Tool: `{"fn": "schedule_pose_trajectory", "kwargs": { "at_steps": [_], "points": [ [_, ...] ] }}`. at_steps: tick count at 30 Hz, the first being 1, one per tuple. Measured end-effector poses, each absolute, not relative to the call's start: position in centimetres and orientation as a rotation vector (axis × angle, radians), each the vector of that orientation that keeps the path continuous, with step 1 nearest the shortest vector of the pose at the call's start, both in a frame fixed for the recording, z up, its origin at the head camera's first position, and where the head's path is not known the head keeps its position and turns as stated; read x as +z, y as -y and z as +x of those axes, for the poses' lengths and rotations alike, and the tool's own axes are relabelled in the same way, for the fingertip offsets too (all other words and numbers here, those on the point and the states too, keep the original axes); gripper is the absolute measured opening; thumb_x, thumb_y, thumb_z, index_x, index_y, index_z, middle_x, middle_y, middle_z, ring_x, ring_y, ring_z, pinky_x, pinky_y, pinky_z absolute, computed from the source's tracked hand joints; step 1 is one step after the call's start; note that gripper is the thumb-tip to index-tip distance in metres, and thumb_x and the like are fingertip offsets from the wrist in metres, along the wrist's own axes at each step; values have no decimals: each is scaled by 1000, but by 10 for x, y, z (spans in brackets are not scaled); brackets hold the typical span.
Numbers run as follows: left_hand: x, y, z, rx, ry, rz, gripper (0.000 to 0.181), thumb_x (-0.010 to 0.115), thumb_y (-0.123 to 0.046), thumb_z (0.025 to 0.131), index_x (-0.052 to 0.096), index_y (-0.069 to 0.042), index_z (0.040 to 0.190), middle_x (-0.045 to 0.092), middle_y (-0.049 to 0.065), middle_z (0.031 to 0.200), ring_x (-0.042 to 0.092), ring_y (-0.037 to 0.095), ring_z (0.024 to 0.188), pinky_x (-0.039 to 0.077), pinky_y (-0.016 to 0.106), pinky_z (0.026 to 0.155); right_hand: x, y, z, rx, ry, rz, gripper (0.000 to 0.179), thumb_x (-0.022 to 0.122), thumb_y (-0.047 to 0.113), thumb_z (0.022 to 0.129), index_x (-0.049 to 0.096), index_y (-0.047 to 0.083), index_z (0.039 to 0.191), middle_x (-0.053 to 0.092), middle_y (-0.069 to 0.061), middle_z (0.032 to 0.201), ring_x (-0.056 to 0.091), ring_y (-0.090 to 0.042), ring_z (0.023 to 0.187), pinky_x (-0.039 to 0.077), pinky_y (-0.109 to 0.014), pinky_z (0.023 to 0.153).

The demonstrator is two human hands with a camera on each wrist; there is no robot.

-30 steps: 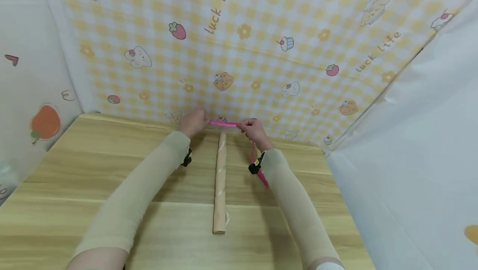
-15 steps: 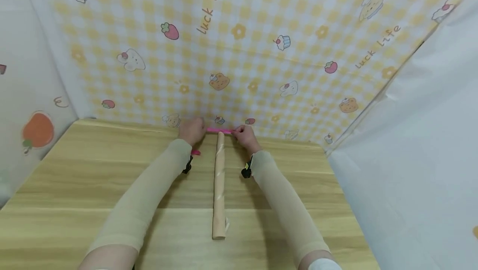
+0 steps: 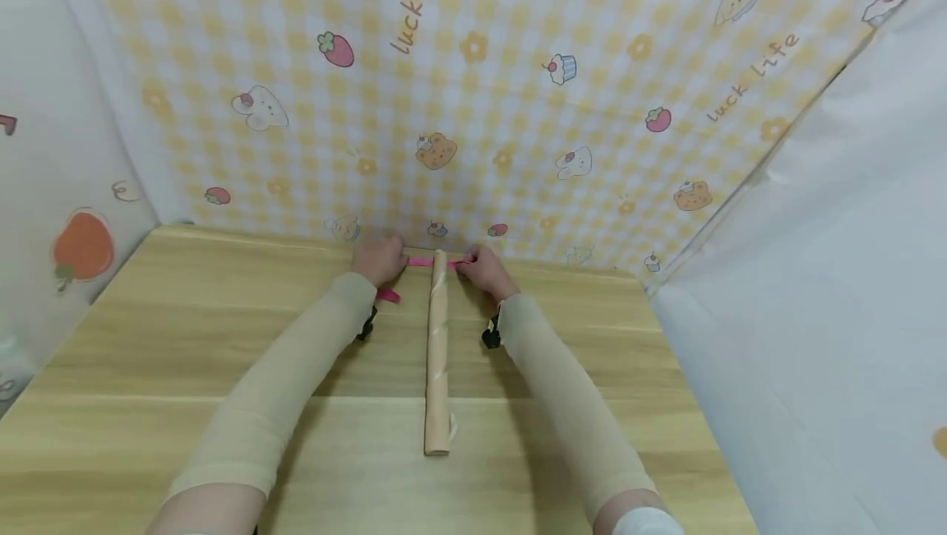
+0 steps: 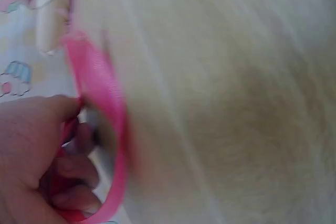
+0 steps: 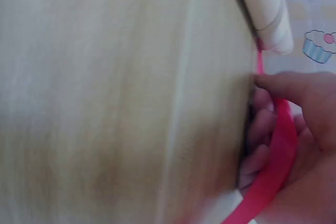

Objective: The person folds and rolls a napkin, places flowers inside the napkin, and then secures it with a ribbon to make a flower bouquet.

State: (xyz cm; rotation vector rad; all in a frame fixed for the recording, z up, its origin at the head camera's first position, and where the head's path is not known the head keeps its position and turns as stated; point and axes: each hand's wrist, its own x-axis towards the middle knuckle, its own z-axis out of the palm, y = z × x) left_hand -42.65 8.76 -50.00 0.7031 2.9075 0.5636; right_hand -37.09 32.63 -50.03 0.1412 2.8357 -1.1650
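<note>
A slim tan roll with a pale line spiralling along it lies lengthwise on the wooden table. Across its far end runs a pink ribbon, which shows on both sides and is hidden beneath the roll in between. My left hand pinches the ribbon left of the roll; in the left wrist view a loop of ribbon hangs by the curled fingers. To the right, my right hand pinches the other side between thumb and forefinger, and its ribbon tail passes over the palm.
A yellow-checked cloth wall rises right behind the table's far edge, close past both hands. White sheeting stands along the right side, and a printed white sheet on the left. A small white piece shows beside the roll's near end.
Both hands have come down and nearer with the stretched ribbon, from by the wall to table level. The ribbon has passed from beyond the roll's far end to under it.
</note>
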Motion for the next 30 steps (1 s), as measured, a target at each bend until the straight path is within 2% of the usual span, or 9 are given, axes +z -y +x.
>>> {"fn": "schedule_pose_trajectory", "kwargs": {
  "at_steps": [5, 8, 9, 11, 14, 17, 21, 26, 30],
  "points": [
    [-483, -83, -421, 584, -2749, 692, 19, 63, -20, 104, 63, -7, 91, 64, 8, 83, 59, 24, 76, 54, 44, 76, -488, -328, -366, -1152, -2717, 86, 35, 70, 15, 104, 54, 12, 73, 52, 3, 71, 45, -12, 65, 38, -25, 65],
    [-480, -82, -414, 580, -2684, 696, 18, 60, -23, 108, 65, -7, 105, 68, 10, 97, 64, 26, 87, 55, 46, 84, -486, -326, -360, -1202, -2646, 103, 30, 69, 16, 105, 58, 10, 79, 54, 3, 73, 45, -10, 65, 38, -24, 63],
    [-478, -82, -411, 579, -2661, 713, 21, 57, -25, 110, 64, -6, 116, 71, 13, 108, 67, 29, 97, 56, 48, 90, -486, -325, -358, -1230, -2629, 110, 25, 69, 17, 105, 60, 8, 84, 56, 2, 75, 46, -10, 66, 39, -24, 63],
    [-477, -83, -406, 594, -2610, 755, 29, 52, -24, 112, 59, -8, 136, 70, 17, 127, 68, 32, 106, 56, 49, 92, -486, -324, -354, -1295, -2595, 125, 18, 67, 21, 106, 63, 5, 100, 61, -1, 84, 52, -11, 70, 42, -24, 64],
    [-472, -86, -398, 642, -2537, 867, 32, 45, -15, 113, 54, -9, 144, 66, 18, 138, 66, 33, 116, 55, 49, 97, -486, -324, -346, -1407, -2544, 125, 35, 63, 26, 109, 55, 2, 133, 67, -9, 98, 57, -16, 77, 46, -28, 69],
    [-470, -87, -393, 689, -2479, 918, 25, 45, -11, 112, 63, -7, 128, 68, 14, 120, 63, 25, 99, 53, 41, 87, -489, -325, -339, -1486, -2526, 135, 49, 56, 29, 112, 38, 5, 150, 68, -11, 105, 58, -17, 79, 47, -29, 72],
    [-467, -85, -390, 747, -2421, 844, 26, 46, -18, 113, 69, -7, 110, 61, 7, 93, 53, 17, 77, 46, 32, 72, -489, -322, -331, -1551, -2559, 205, 43, 53, 29, 113, 35, 6, 145, 63, -6, 92, 54, -15, 73, 45, -28, 69],
    [-466, -81, -384, 792, -2376, 803, 31, 48, -19, 109, 74, -5, 100, 54, 0, 74, 44, 11, 62, 39, 28, 61, -487, -320, -320, -1544, -2627, 225, 27, 52, 24, 112, 51, 4, 130, 57, -2, 85, 50, -14, 71, 42, -27, 71],
    [-468, -81, -377, 748, -2357, 806, 40, 53, -34, 110, 71, -7, 86, 51, -4, 64, 41, 10, 56, 37, 26, 56, -487, -318, -310, -1483, -2617, 115, 28, 53, 21, 113, 69, -2, 114, 64, -6, 96, 53, -14, 83, 45, -27, 77]
  ]
}}
